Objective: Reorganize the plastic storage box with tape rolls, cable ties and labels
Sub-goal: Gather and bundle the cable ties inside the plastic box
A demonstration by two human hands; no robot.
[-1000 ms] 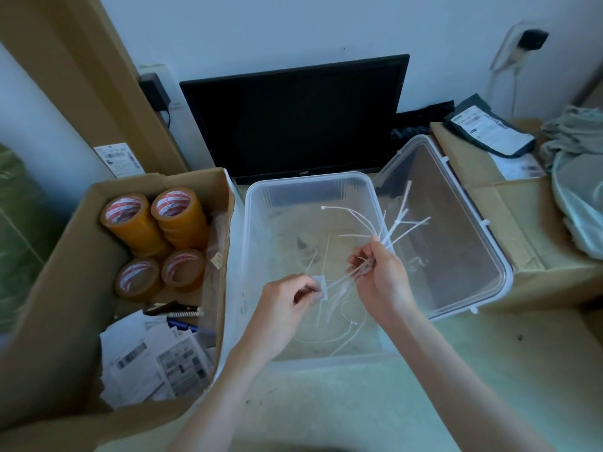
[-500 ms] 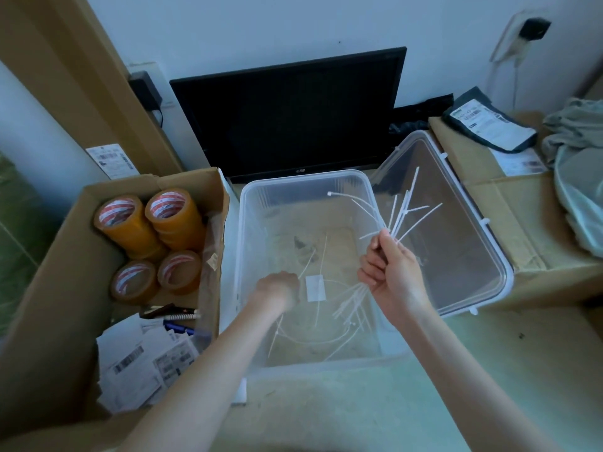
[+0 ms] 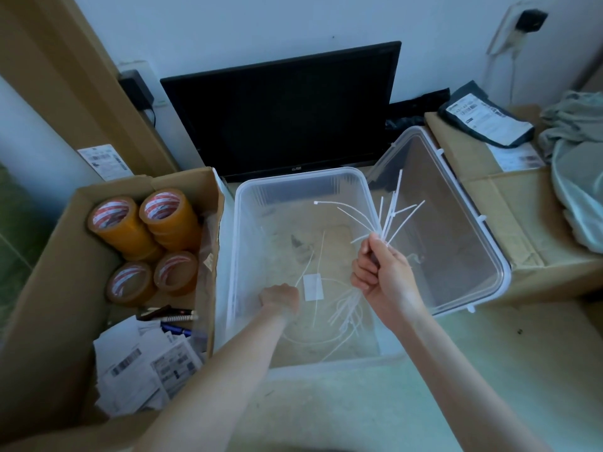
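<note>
A clear plastic storage box stands open in the middle. My right hand holds a bunch of white cable ties above the box's right side, their ends fanning up and down. My left hand is down inside the box near its floor, fingers curled; what it touches is hidden. Loose cable ties and a small white label lie on the box floor. Several brown tape rolls and paper labels sit in a cardboard box at the left.
The box's clear lid leans against a cardboard carton on the right. A black monitor stands behind the box. Pens lie in the left cardboard box. A black parcel bag and grey cloth rest far right.
My left hand let go of the bunch and dropped down into the box. My right hand lifted the cable ties slightly up and right.
</note>
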